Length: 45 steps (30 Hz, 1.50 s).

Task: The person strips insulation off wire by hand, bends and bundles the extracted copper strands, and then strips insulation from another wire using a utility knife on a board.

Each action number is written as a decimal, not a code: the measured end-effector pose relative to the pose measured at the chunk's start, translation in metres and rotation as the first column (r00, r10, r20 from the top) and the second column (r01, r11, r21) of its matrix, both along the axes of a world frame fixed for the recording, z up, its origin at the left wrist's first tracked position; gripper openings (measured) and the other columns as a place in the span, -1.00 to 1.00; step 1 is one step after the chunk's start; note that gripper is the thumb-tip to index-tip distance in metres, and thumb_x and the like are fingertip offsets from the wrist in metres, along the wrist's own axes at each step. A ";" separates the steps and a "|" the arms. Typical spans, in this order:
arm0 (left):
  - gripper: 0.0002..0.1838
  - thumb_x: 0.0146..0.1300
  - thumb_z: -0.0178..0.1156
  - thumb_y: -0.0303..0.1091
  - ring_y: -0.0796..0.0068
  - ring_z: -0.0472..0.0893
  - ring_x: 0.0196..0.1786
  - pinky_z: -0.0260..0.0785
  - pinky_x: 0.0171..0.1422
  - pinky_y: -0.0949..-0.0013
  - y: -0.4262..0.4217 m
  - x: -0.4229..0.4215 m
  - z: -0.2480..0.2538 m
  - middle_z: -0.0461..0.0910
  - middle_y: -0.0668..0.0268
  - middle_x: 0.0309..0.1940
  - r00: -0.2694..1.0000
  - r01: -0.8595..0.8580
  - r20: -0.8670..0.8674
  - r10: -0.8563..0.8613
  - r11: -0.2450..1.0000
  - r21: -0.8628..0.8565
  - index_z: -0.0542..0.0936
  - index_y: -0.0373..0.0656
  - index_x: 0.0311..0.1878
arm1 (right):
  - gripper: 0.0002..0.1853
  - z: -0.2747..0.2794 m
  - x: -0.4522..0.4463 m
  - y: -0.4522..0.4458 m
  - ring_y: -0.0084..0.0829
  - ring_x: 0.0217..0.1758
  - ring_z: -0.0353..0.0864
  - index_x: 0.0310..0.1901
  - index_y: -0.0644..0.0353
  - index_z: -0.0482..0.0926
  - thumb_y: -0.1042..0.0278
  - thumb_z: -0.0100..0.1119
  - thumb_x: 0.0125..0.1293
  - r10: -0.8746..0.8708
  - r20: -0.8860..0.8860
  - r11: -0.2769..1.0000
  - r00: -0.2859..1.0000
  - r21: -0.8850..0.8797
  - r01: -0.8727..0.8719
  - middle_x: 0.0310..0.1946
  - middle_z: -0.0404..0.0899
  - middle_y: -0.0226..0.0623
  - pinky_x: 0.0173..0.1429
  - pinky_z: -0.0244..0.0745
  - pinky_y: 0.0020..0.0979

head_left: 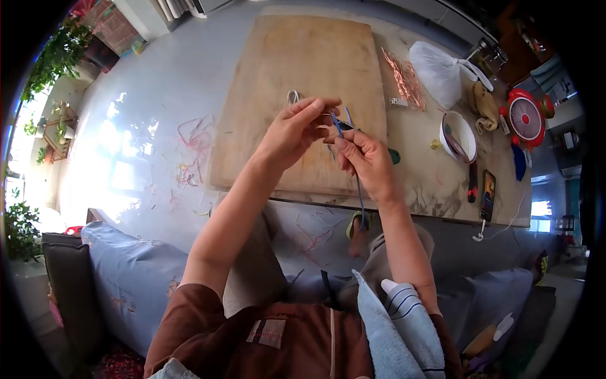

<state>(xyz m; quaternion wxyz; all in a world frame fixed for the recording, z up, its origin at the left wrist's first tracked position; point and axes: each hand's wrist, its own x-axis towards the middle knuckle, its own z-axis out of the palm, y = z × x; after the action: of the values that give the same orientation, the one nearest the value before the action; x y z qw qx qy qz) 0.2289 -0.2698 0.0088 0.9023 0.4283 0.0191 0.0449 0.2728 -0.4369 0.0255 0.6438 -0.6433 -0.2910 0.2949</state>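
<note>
A thin blue wire (338,125) runs between my two hands above the wooden board. My left hand (297,129) pinches its upper part, thumb and fingertips together. Slightly lower and to the right, my right hand (367,161) grips the same wire between thumb and fingers. The wire's tail (360,192) hangs below that hand past the board's near edge. Behind the hands lies a dark tool, mostly hidden, with a green end (394,156) showing. A small white loop of cord (293,96) rests on the board beyond my left hand.
The wooden board (303,57) lies on a marble-patterned table (435,196). Rightward are bare copper wires (404,79), a white plastic bag (435,69), a white bowl (470,142), a phone (488,192) and a red fan (526,118). Wire scraps (192,148) litter the floor.
</note>
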 end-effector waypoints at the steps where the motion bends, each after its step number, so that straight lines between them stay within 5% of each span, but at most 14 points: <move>1: -0.71 0.33 0.04 -0.23 0.58 0.51 -0.24 0.38 -0.12 0.48 -0.001 0.006 -0.006 0.56 0.34 -0.23 0.997 0.076 0.038 -0.072 0.987 -0.143 0.55 -0.25 -0.08 | -0.78 -0.006 0.003 0.002 -0.77 -0.59 0.25 -0.19 0.22 0.56 0.26 0.00 0.37 -0.002 -0.034 1.000 0.999 0.010 0.003 -0.65 0.33 -0.57 -0.52 0.14 -0.69; 8: -0.77 0.27 0.14 -0.24 0.59 0.50 -0.27 0.35 -0.17 0.48 -0.008 0.015 -0.038 0.55 0.38 -0.28 0.996 0.088 0.038 -0.080 0.932 -0.351 0.56 -0.21 -0.18 | -0.78 -0.028 0.014 0.012 -0.77 -0.60 0.25 -0.13 0.18 0.53 0.23 0.02 0.36 0.025 -0.213 0.999 0.977 0.049 -0.015 -0.63 0.36 -0.56 -0.52 0.16 -0.70; 17: -0.79 0.29 0.11 -0.26 0.67 0.31 -0.42 0.25 -0.27 0.60 -0.004 0.024 -0.043 0.48 0.37 -0.32 0.998 0.056 0.022 -0.053 0.984 -0.168 0.53 -0.23 -0.19 | -0.77 -0.044 0.016 0.015 -0.74 -0.65 0.17 -0.10 0.20 0.48 0.24 0.03 0.34 0.063 -0.350 0.971 0.935 0.238 0.023 -0.68 0.30 -0.54 -0.58 0.02 -0.68; 26: -0.80 0.27 0.14 -0.29 0.62 0.42 -0.41 0.35 -0.26 0.52 -0.021 0.020 -0.040 0.48 0.38 -0.49 0.995 0.104 0.033 -0.098 0.935 -0.338 0.54 -0.26 -0.25 | -0.77 -0.056 0.012 0.007 -0.71 -0.67 0.11 -0.14 0.19 0.48 0.22 0.04 0.33 0.186 -0.437 0.904 0.880 0.428 0.021 -0.71 0.25 -0.55 -0.55 -0.03 -0.63; 33: -0.84 0.29 0.09 -0.37 0.62 0.43 -0.39 0.33 -0.24 0.52 -0.020 0.017 -0.037 0.49 0.38 -0.46 0.994 0.038 0.105 -0.018 0.982 -0.187 0.54 -0.27 -0.19 | -0.76 -0.061 0.010 0.008 -0.72 -0.65 0.10 -0.13 0.20 0.51 0.21 0.03 0.33 0.375 -0.548 0.821 0.748 0.571 0.007 -0.71 0.25 -0.57 -0.53 -0.07 -0.64; 37: -0.80 0.30 0.08 -0.40 0.59 0.44 -0.34 0.29 -0.19 0.52 -0.011 0.014 -0.035 0.52 0.36 -0.40 0.996 -0.077 0.050 0.076 0.997 0.017 0.54 -0.29 -0.08 | -0.79 -0.042 0.021 0.007 -0.74 -0.61 0.15 -0.15 0.21 0.53 0.26 0.00 0.36 0.027 -0.335 0.976 0.942 0.212 0.047 -0.63 0.27 -0.60 -0.52 0.01 -0.65; 42: -0.79 0.30 0.07 -0.42 0.56 0.52 -0.27 0.37 -0.14 0.51 -0.003 0.013 -0.031 0.57 0.32 -0.35 0.996 -0.069 -0.046 0.077 0.986 0.152 0.55 -0.29 -0.07 | -0.81 -0.043 0.019 0.004 -0.74 -0.56 0.19 -0.16 0.22 0.53 0.32 -0.03 0.38 -0.090 -0.056 0.989 0.994 0.109 0.096 -0.57 0.33 -0.58 -0.46 0.13 -0.65; 45: -0.79 0.29 0.08 -0.42 0.57 0.53 -0.29 0.40 -0.13 0.50 -0.002 0.016 -0.036 0.58 0.32 -0.34 0.996 -0.006 -0.091 0.005 1.000 -0.014 0.56 -0.29 -0.08 | -0.82 -0.045 0.018 0.004 -0.74 -0.54 0.20 -0.18 0.21 0.53 0.31 -0.02 0.38 -0.152 0.068 0.987 0.986 0.068 0.147 -0.58 0.33 -0.57 -0.45 0.16 -0.65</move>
<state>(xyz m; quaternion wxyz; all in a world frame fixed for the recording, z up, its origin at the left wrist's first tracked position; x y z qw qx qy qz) 0.2448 -0.2719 -0.0273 0.9034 0.4233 0.0617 0.0277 0.2908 -0.4330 -0.0196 0.6730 -0.6531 -0.2743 0.2128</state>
